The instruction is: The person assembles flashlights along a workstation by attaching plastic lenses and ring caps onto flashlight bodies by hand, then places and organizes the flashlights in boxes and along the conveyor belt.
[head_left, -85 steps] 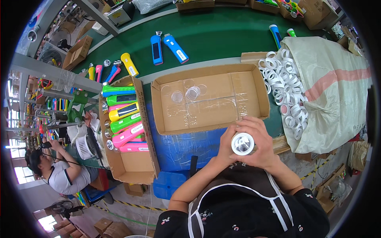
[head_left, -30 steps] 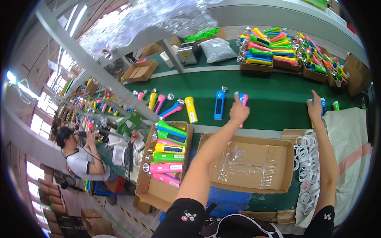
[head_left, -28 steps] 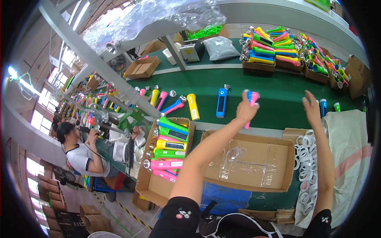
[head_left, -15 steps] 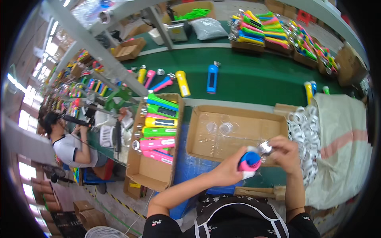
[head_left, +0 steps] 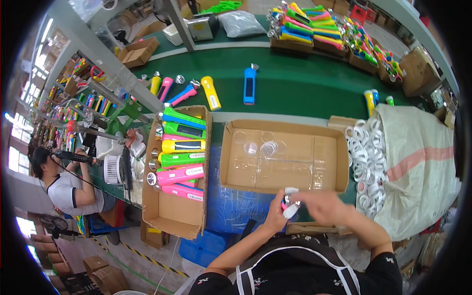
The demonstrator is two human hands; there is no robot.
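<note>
Just off the near wall of the shallow carton [head_left: 324, 152], on the person's side, the left hand [head_left: 275, 215] has its grip wrapped round a pink torch [head_left: 284, 205]. A shiny silver part [head_left: 289, 200] shows at the torch, with white bits on either side that I can't make out from here. The right hand [head_left: 322, 206] is below the carton's near wall too, right of the torch, its fingers pointing left across to the silver. It's blurred, so I cannot tell whether that grip is pinched or loose. The left is plainly the nearer hand, being on the torch; the right is just beside it. The hands cover so much that the torch's long axis can't be read. Inside the carton lie clear discs [head_left: 268, 148]; white rings [head_left: 366, 167] are heaped to its right, and a long box [head_left: 174, 214] of coloured torches stands to its left.
</note>
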